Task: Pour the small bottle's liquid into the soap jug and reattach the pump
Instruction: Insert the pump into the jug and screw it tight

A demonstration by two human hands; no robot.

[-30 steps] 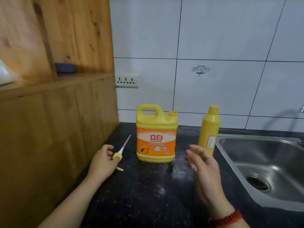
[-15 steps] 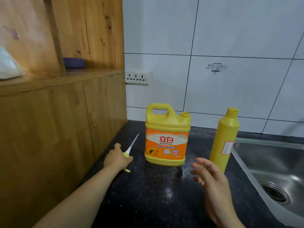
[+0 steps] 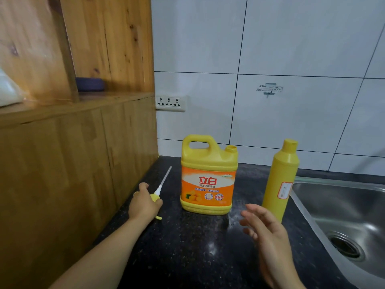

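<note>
Gripping the pump [image 3: 156,197] in the left hand [image 3: 143,205] beside the uncapped soap jug [image 3: 208,176]. Hovering, right hand [image 3: 264,232] fingers spread, near the small bottle [image 3: 280,178].

Soap jug [image 3: 209,176] on the counter [image 3: 187,247], pump [image 3: 159,190] to its left, small bottle [image 3: 279,180] right, sink [image 3: 341,215] beyond.

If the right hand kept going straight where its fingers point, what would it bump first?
Probably the soap jug: the right hand points up-left toward its base, though depth is unclear. The small bottle stands just beside.
</note>
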